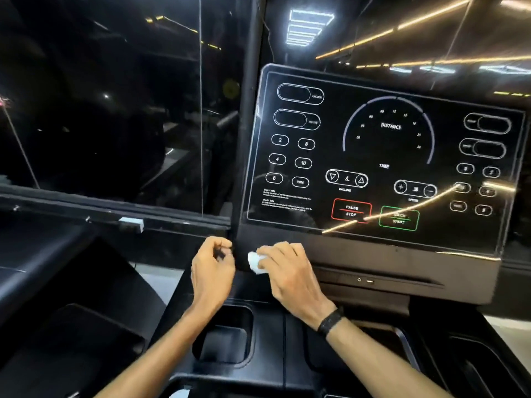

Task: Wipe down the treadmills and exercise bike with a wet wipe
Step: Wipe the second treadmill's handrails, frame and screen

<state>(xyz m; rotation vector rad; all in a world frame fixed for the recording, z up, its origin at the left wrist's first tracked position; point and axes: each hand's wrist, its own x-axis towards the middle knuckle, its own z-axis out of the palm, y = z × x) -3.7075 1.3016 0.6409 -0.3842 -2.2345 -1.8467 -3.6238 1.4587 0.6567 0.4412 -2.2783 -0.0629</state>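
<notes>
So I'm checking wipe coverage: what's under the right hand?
A crumpled white wet wipe shows past the right hand's fingers, against the treadmill console's lower edge. The rest is covered by the hand.

I see dark glass panes [115, 96] ahead, split by a black vertical post [250, 110]. They mirror ceiling light strips [402, 24] and a bright ceiling panel [307, 27]. Pale floor [155, 280] shows below.

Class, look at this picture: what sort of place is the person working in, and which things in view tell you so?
Most likely a gym. A treadmill console shows DISTANCE, INCLINE and PAUSE/STOP controls, and the right hand holds a white wipe against its lower edge.
</notes>
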